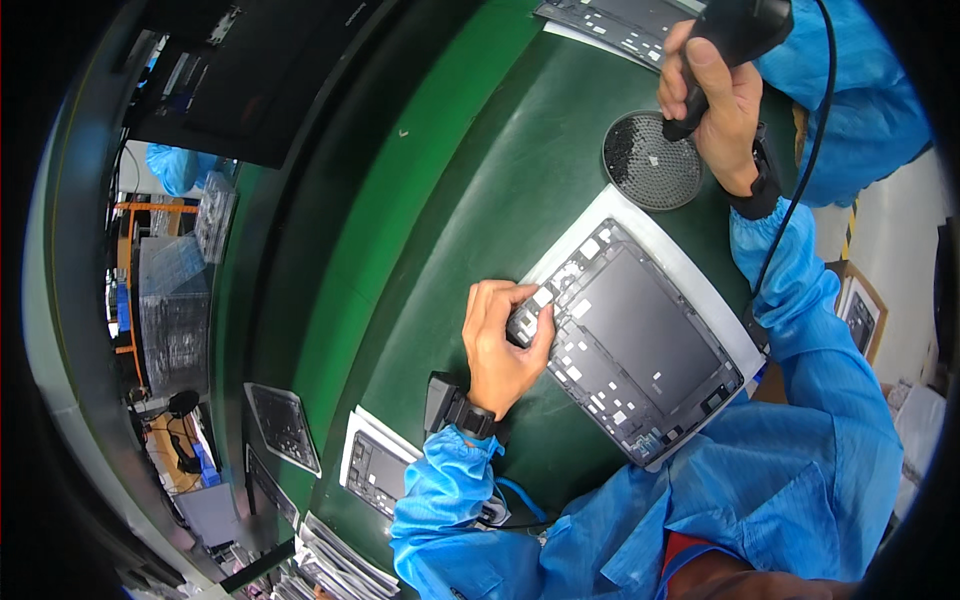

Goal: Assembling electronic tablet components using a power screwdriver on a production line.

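A dark grey tablet housing (640,330) lies tilted on a white sheet (730,335) on the green table, its inner face up with small white patches. My left hand (500,345) pinches its upper left corner between thumb and fingers. Up at the right, my right hand (720,110) is wrapped around a black pistol-shaped handheld device (745,30), raised near a round dish. The dish (675,185) is grey with a dimpled floor, and small black pieces lie in its left part. Dark bands sit on both my wrists.
Another housing (375,475) rests on white sheets at the lower left, and more lie at the far top (610,20) and beside the green ledge (283,425). A black cable (800,190) hangs past my right arm. A co-worker's blue sleeve (175,165) shows at far left.
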`<act>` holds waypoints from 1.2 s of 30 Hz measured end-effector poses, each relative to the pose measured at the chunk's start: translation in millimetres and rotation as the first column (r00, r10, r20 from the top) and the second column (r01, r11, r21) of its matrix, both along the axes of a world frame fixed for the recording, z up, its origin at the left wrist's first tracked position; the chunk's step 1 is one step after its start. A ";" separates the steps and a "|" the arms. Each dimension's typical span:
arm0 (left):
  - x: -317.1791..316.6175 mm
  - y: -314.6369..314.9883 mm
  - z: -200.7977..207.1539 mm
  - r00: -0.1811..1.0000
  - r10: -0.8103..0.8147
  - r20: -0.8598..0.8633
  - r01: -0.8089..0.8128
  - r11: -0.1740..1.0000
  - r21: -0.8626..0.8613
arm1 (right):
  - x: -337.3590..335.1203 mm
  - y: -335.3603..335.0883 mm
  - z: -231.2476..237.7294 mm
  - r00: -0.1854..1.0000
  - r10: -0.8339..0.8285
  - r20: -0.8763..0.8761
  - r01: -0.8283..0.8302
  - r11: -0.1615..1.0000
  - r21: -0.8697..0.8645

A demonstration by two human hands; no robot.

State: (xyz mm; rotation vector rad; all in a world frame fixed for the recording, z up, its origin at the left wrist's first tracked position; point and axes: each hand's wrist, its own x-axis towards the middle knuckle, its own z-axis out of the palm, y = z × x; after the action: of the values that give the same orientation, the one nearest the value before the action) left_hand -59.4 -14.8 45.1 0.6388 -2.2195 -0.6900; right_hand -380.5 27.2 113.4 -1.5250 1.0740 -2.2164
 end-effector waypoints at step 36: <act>9.8 2.7 -7.8 0.999 -0.011 -0.038 0.011 1.000 0.007 | 19.7 -12.5 -3.5 0.965 -0.262 0.004 0.260 0.959 0.113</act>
State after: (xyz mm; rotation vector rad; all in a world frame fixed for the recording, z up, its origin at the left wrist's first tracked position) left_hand -49.6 -12.1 37.3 0.6129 -2.1883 -0.7109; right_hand -360.8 14.7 109.9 -1.3824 1.4413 -2.2853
